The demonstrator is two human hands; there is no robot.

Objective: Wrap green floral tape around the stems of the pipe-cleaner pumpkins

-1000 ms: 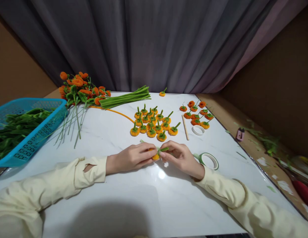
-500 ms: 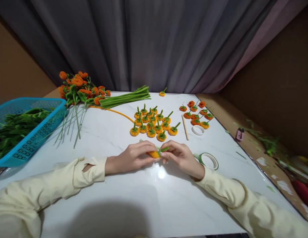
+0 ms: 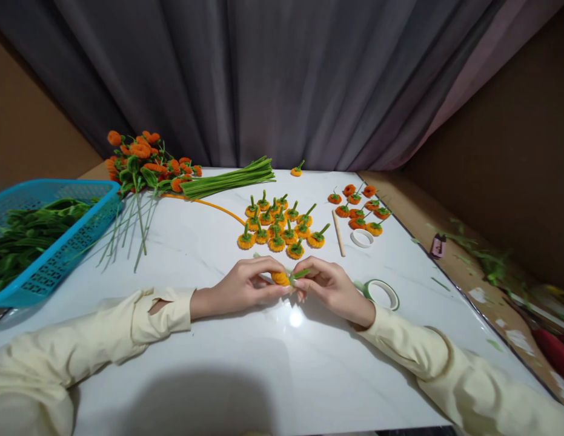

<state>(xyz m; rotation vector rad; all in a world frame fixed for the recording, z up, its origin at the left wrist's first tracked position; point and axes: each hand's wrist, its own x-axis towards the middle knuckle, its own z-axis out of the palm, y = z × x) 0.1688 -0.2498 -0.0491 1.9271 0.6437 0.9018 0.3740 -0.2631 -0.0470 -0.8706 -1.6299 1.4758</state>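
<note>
Left hand (image 3: pixel 243 283) loosely pinches a yellow flower (image 3: pixel 280 278), right hand (image 3: pixel 334 289) pinches its stem (image 3: pixel 301 274). More yellow's showing than a second ago, so it's probably getting turned, just nearer than the other flowers (image 3: pixel 277 243).

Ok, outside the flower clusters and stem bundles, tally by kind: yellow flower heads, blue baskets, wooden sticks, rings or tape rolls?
Yellow flower heads: 2 (held one, far one)
Blue basket: 1
Wooden stick: 1
Green tape roll: 1
White ring: 1
Total: 6

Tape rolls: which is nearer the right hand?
The green-edged roll, beside the right hand; the white roll lies farther back, beside the wooden stick.
</note>
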